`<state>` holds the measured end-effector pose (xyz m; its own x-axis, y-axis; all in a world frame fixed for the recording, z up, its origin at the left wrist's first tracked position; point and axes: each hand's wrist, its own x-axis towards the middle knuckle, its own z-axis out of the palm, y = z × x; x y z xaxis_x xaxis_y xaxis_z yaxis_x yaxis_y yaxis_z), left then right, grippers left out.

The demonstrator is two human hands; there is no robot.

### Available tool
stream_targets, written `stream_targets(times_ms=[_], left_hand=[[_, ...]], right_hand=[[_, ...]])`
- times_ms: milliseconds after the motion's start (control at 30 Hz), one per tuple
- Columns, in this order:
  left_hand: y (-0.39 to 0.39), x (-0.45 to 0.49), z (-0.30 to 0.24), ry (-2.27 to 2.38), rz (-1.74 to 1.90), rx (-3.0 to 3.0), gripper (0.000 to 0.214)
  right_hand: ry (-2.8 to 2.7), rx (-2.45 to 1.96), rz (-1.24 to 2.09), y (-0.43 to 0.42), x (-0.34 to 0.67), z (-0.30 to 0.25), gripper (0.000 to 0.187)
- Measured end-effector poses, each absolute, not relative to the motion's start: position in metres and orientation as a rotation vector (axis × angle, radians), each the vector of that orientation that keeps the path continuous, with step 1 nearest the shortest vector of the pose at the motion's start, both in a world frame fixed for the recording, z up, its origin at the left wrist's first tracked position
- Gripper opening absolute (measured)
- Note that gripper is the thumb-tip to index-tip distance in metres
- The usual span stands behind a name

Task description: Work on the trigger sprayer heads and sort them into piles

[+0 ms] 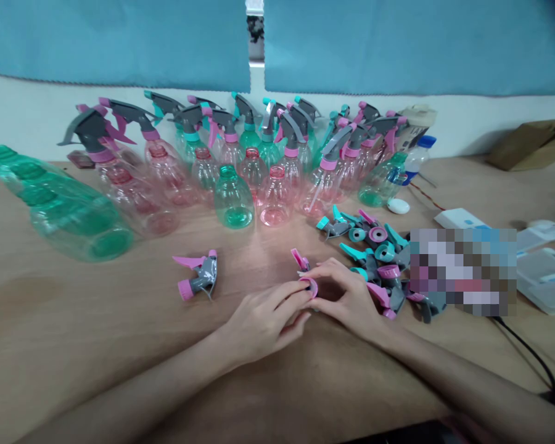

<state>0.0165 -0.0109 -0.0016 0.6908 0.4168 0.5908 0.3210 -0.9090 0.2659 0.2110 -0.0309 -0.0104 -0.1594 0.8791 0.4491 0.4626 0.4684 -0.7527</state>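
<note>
Both my hands meet over the middle of the table around a pink and grey trigger sprayer head (311, 287). My left hand (266, 320) has its fingers closed at the pink collar, which faces toward me. My right hand (349, 299) pinches the same sprayer head from the right side; its grey body is mostly hidden behind the fingers. A second pink and grey sprayer head (198, 275) lies alone on the table to the left. Just right of my right hand is a pile of loose teal and pink sprayer heads (385, 251).
Green bottles without tops (74, 213) lean at the left. Behind my hands stand an open green bottle (234, 200), an open pink bottle (275, 200) and several bottles with sprayers fitted (290, 148). At right are a white oval object (398, 206), plastic boxes (548, 277) and a black cable (531, 351).
</note>
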Motion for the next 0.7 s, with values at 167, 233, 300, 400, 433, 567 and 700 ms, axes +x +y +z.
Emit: stream_targets(times_ms=[167,233,300,400,433,567,700], left_hand=[[-0.009,0.017,0.001,0.578,0.898,2.674,0.033],[-0.008,0.018,0.003,0.559,0.859,2.652,0.034],[-0.007,0.018,0.004,0.539,0.849,2.629,0.036],[-0.006,0.017,0.006,0.529,0.943,2.595,0.03],[-0.006,0.016,0.007,0.534,1.003,2.587,0.025],[-0.004,0.009,0.009,0.584,1.223,2.598,0.015],[-0.001,-0.003,0.014,0.698,1.293,2.632,0.013]], right_hand=[[-1.792,-1.16,0.58,-0.031,0.212,-0.013,0.025],[-1.787,-1.156,0.57,-0.03,0.212,-0.014,0.025],[-1.78,-1.158,0.564,-0.03,0.212,-0.016,0.026],[-1.786,-1.156,0.557,-0.032,0.21,-0.016,0.025],[-1.798,-1.147,0.549,-0.032,0.21,-0.016,0.025],[-1.842,-1.109,0.502,-0.035,0.209,-0.014,0.029],[-1.816,-1.133,0.477,-0.035,0.211,-0.013,0.031]])
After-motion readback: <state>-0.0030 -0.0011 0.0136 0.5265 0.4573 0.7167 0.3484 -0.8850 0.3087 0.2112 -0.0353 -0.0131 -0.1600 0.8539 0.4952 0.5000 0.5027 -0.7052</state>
